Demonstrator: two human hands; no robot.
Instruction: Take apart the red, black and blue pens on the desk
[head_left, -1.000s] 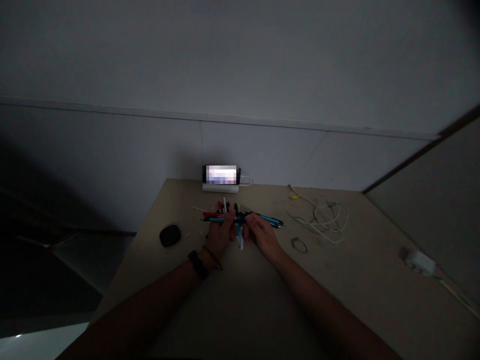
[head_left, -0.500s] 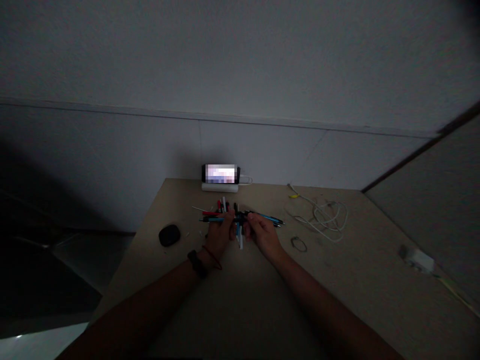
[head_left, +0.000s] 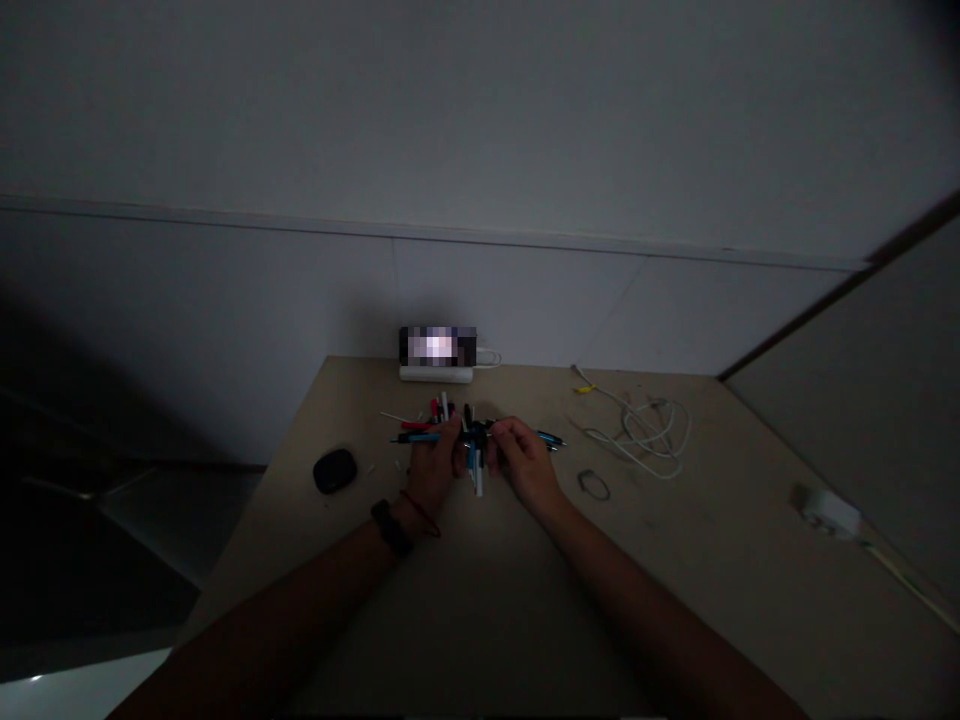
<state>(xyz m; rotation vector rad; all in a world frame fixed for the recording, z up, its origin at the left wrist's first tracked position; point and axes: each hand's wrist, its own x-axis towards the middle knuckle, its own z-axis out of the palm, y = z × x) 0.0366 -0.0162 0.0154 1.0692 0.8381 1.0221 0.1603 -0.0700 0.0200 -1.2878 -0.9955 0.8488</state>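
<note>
My left hand (head_left: 436, 462) is closed over a bundle of pens, among them a blue-and-black pen (head_left: 414, 437) that points left. My right hand (head_left: 523, 458) pinches at the bundle's right side; what lies between its fingertips is too dark and small to make out. Beyond the right fingers stick out the ends of more blue-and-black pens (head_left: 553, 438). White and blue pens (head_left: 478, 478) point toward me between the hands. Behind the left fingers show a white pen (head_left: 444, 403) and a red one (head_left: 415, 426). A dark mass (head_left: 475, 433) sits where the pens cross.
A phone (head_left: 438, 346) leans on a white stand (head_left: 436, 374) by the wall. A black rounded case (head_left: 334, 470) lies left. On the right are a coiled white cable (head_left: 637, 437), a thin dark ring (head_left: 594, 485) and a white plug block (head_left: 831, 513). The table (head_left: 480, 620) ends at left.
My right fingers have shifted slightly, with fingertips now drawn together at the centre of the bundle. My left hand keeps its grip. The whole view has moved a little.
</note>
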